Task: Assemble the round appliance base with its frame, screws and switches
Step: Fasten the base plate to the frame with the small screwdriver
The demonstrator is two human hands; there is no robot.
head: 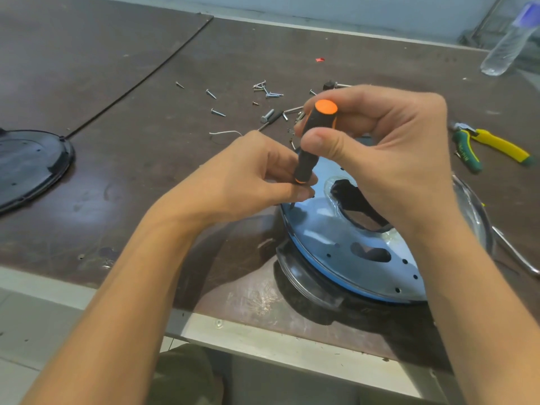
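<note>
You can read no text here. The green pliers handle point(467, 152) by the table's point(380, 68) right edge carries small lettering, too blurred to make out. The blue label on the bottle point(508, 39) at the far right corner is blurred too.

Your bench point(117, 68) has a dark brown board top, scuffed and scratched. It's two sheets butted together, with the seam point(140, 80) running diagonally away on your left. Pale metal edge trim point(263, 337) runs along the near side. Pale wall point(321, 7) sits right behind the far edge. Light tiled floor point(29, 331) shows lower left. Lighting is soft and even, with a dull sheen on the board
</note>
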